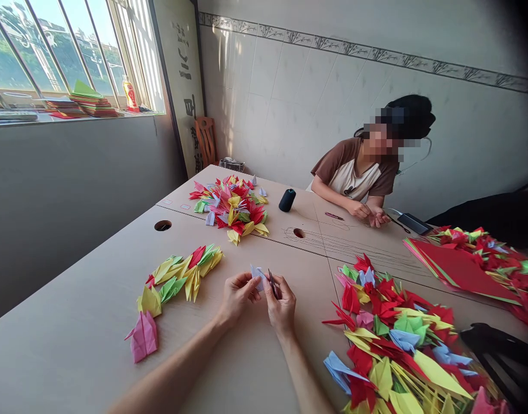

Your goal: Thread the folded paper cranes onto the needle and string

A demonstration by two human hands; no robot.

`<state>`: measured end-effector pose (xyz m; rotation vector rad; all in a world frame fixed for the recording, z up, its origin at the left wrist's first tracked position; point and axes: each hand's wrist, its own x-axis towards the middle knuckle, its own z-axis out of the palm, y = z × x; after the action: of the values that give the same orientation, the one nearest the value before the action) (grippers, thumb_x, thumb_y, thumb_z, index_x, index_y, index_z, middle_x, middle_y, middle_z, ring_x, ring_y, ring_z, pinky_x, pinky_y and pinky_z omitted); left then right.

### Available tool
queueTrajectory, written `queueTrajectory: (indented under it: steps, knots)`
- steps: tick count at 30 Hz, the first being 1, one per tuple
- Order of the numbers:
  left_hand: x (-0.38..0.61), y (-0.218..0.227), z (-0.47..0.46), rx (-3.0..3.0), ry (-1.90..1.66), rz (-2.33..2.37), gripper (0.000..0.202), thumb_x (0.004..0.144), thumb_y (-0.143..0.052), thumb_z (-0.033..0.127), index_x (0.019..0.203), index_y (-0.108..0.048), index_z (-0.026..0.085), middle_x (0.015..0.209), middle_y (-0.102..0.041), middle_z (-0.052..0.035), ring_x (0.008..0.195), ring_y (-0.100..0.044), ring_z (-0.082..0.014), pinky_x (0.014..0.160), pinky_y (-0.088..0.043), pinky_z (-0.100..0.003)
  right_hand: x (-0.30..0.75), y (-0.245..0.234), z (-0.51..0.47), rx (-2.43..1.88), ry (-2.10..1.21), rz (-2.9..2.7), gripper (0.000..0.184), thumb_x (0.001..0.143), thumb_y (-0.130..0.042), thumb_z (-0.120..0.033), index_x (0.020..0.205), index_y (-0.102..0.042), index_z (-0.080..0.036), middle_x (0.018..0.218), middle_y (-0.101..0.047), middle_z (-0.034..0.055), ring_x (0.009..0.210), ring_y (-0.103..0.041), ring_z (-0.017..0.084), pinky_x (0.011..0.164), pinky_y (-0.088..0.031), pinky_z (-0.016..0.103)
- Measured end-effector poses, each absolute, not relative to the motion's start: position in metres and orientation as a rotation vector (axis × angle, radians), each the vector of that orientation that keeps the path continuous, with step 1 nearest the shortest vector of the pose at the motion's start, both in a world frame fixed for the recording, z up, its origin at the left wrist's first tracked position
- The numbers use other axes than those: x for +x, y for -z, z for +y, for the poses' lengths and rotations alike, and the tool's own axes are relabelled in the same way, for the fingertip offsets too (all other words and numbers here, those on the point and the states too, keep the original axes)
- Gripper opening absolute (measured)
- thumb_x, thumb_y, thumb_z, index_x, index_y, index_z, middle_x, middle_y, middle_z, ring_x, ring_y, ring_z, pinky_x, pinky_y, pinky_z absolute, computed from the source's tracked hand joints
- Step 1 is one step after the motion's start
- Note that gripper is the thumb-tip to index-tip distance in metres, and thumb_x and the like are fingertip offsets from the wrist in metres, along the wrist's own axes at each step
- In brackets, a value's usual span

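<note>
My left hand (240,294), closed, pinches a small pale blue folded paper crane (257,277) over the middle of the table. From the right, my right hand (282,307) meets it, its fingers closed around a dark, slim pointed tool (272,283) that looks like tweezers. Fingers partly cover both the paper and the tool. Left of my hands lies a curved row of yellow, green, red and pink paper cranes (193,270), with a pink crane (143,338) at its near end. A large heap of colourful paper cranes (388,339) spreads to the right of my forearm.
Across the table a person (358,172) works with both hands near a pink pen-like object (334,216). A dark thread spool (286,200) stands beside another crane pile (233,207). Red paper sheets (462,270) and a phone (414,223) lie right. The table has holes (162,225).
</note>
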<state>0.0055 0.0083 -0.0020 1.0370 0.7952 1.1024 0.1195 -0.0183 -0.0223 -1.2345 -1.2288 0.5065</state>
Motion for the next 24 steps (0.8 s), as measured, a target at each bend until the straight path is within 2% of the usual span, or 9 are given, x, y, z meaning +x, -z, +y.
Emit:
queueTrajectory:
  steps: [8, 24]
  knots:
    - [0.0062, 0.0012, 0.0078, 1.023, -1.125, 0.789, 0.028, 0.072, -0.067, 0.040, 0.074, -0.064, 0.011, 0.054, -0.057, 0.0014, 0.044, -0.050, -0.0079, 0.042, -0.041, -0.018, 0.1197, 0.0214, -0.0168, -1.194, -0.447, -1.295, 0.016, 0.087, -0.052, -0.029, 0.090, -0.062, -0.017, 0.084, -0.061, 0.0048, 0.077, -0.059, 0.014, 0.068, -0.048, 0.024]
    - [0.0039, 0.0021, 0.0091, 1.071, -1.069, 0.828, 0.030, 0.073, -0.066, 0.041, 0.074, -0.066, 0.010, 0.046, -0.053, 0.0018, 0.040, -0.042, -0.0059, 0.040, -0.033, -0.017, 0.1204, 0.0209, -0.0173, -1.248, -0.527, -1.246, 0.019, 0.084, -0.055, -0.035, 0.080, -0.061, -0.017, 0.071, -0.059, 0.0006, 0.060, -0.051, 0.011, 0.057, -0.042, 0.020]
